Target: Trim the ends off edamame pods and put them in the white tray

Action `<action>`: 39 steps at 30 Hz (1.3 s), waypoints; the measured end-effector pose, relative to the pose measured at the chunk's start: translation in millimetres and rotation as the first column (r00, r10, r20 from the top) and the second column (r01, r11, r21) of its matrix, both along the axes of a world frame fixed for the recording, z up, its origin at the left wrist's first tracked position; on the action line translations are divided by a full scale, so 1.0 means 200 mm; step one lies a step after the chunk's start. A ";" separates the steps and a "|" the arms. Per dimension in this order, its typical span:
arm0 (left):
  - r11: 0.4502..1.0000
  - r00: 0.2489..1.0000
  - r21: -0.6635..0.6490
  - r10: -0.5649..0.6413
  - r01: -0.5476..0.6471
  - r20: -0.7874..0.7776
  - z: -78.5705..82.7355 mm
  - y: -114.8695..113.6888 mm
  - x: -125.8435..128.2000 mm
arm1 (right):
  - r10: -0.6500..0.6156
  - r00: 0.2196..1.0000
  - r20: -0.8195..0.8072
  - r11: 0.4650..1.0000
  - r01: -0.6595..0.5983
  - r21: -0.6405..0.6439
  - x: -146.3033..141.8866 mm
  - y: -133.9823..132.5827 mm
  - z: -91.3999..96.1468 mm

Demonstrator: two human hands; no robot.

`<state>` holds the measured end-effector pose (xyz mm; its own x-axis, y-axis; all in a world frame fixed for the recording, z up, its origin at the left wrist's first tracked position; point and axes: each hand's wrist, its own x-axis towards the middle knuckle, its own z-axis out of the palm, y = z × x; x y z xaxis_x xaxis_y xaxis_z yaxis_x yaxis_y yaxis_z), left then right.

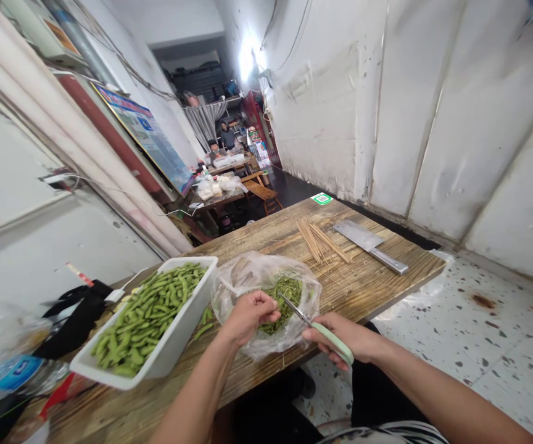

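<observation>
My right hand (352, 336) grips scissors with pale green handles (334, 341), their blades pointing up and left. Close to the blade tips is my left hand (248, 317), its fingers pinched together; whatever they hold is hidden. Both hands are over a clear plastic bag (236, 274), spread open on the table. Inside it lies a heap of small green clippings (289, 291), partly covered by the hands and scissors. Left of the bag stands a white plastic tub (174, 351) full of green soybean pods (155, 311). A few loose pods (205, 320) rest between tub and bag.
On the wooden table (266, 234) lie thin wooden skewers (319, 240), a cleaver (361, 235) and a green-bordered code card (322, 198). A plastic bottle (21, 373) and dark bags crowd the left end. Farther back, another table holds plastic bags (218, 185); people are beyond it.
</observation>
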<state>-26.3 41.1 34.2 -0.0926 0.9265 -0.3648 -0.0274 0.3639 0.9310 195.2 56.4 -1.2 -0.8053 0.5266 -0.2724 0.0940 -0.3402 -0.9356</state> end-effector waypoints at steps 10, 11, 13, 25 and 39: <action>0.996 0.953 0.040 -0.063 0.078 -0.297 -0.02 0.04 -0.13 | -0.114 0.993 -0.001 0.992 0.114 -0.059 0.08 0.05 -0.02; 0.996 0.917 0.062 -0.033 0.063 -0.398 -0.03 0.06 -0.13 | -0.116 0.993 -0.018 0.991 0.114 -0.068 0.09 0.05 -0.01; 0.995 0.798 0.082 0.000 0.062 -0.602 -0.05 0.09 -0.13 | -0.125 0.992 -0.032 0.989 0.122 -0.085 0.10 0.05 0.01; 0.978 0.402 -0.015 -0.100 0.209 -0.910 -0.10 0.26 0.17 | -0.130 0.991 -0.025 0.988 0.127 -0.091 0.10 0.04 -0.04; 0.996 0.993 -0.005 -0.088 0.089 0.073 -0.04 0.19 0.00 | -0.043 0.998 -0.039 0.990 0.038 -0.137 0.11 0.00 -0.03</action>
<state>-25.5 78.7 26.2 0.0168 0.9267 -0.3754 -0.0620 0.3757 0.9247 216.7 56.8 -6.9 -0.7963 0.5192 -0.3103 0.0391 -0.4677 -0.8830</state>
